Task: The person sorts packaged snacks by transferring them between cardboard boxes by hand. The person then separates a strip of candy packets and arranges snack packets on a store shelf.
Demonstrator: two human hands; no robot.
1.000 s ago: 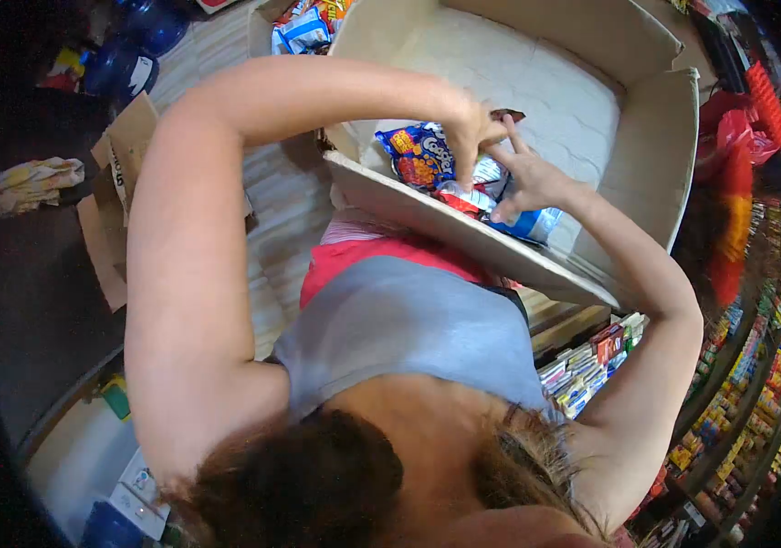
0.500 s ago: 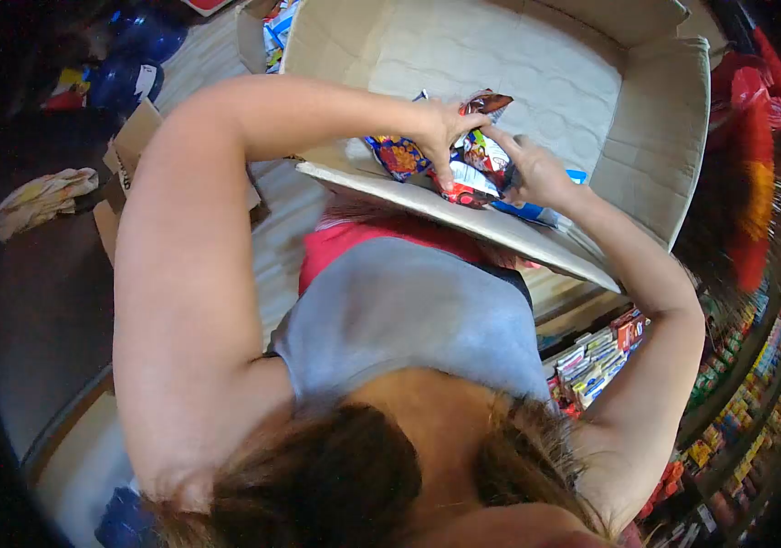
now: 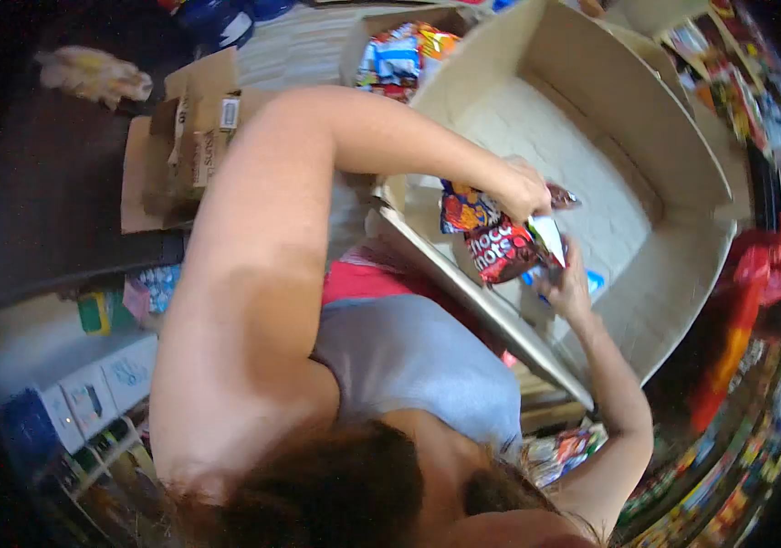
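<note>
A brown-and-red snack packet (image 3: 498,251) with "choco knots" lettering is held up over the near side of a large cardboard box (image 3: 682,146). My left hand (image 3: 523,194) is closed over the top of the packet. At the packet's right end is my right hand (image 3: 569,285), its fingers bent around the edge by a white patch. A blue-and-orange packet (image 3: 466,210) lies against the choco knots packet, below my left wrist. Beside my right hand, a blue packet (image 3: 594,281) shows on the box floor. The fingertips of both hands are partly hidden.
Behind the box, at upper left, a smaller carton (image 3: 363,36) holds colourful snack bags (image 3: 399,59). An opened brown carton (image 3: 194,151) stands left of my arm. Red plastic bags (image 3: 765,269) hang at the right, above shelves of packaged goods (image 3: 728,493).
My view has turned, so the box appears further right and tilted. The choco knots packet now shows its lettered front, and my right hand has moved lower along it.
</note>
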